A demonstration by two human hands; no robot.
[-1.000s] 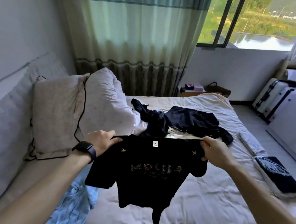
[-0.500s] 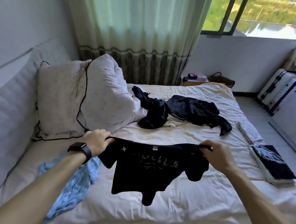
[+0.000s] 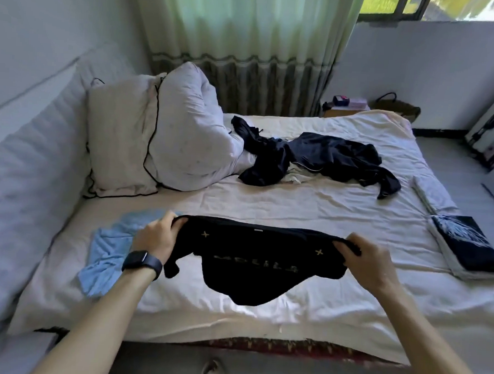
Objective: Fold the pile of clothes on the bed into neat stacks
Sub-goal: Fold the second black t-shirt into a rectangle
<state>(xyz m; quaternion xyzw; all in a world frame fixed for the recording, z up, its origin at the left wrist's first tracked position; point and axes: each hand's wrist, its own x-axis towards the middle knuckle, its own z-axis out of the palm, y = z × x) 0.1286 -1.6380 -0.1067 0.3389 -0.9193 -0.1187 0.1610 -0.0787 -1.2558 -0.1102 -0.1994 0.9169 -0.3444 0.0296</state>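
Black gold-printed T-shirt (image 3: 252,262) hangs just above the white-sheeted bed (image 3: 296,207): your left hand (image 3: 156,236) and right hand (image 3: 371,261) each clench a shoulder, fingers (image 3: 168,221) curled into cloth, pulling it taut, likely so it lays flat.

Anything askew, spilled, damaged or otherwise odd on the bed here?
Nothing is spilled or damaged. The pile of dark clothes lies tangled mid-bed, and a light blue garment sits crumpled near the left hand; both are unfolded. That hand and the right hand grip the black T-shirt by its shoulders.
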